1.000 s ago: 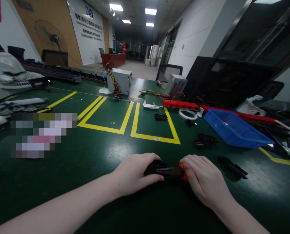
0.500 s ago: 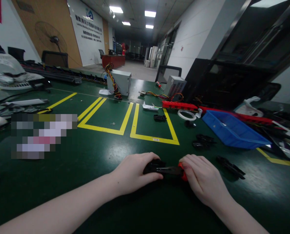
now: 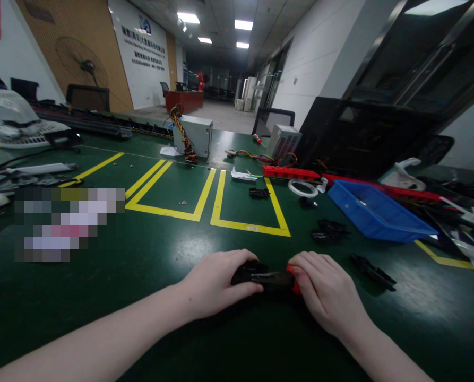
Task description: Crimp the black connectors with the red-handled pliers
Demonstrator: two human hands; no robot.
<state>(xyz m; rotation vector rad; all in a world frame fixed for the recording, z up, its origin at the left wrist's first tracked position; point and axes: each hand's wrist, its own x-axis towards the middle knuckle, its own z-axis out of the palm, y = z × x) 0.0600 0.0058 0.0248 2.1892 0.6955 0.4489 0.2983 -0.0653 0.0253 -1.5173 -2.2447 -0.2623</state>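
Both hands cover most of part: left hand point(image 3: 215, 281) clamped on black part point(image 3: 256, 276), right hand point(image 3: 326, 292) clamped on its red end point(image 3: 293, 279); shape unclear, resting on green tabletop point(image 3: 141, 265).

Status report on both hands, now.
Left hand and right hand grip a black part with a red end. It's on the table. Nothing blocking.

Near the green table's point(image 3: 101, 318) front edge, the left hand point(image 3: 215, 281) and right hand point(image 3: 328, 294) both grip a black part point(image 3: 263, 277) with a red end, lying flat.
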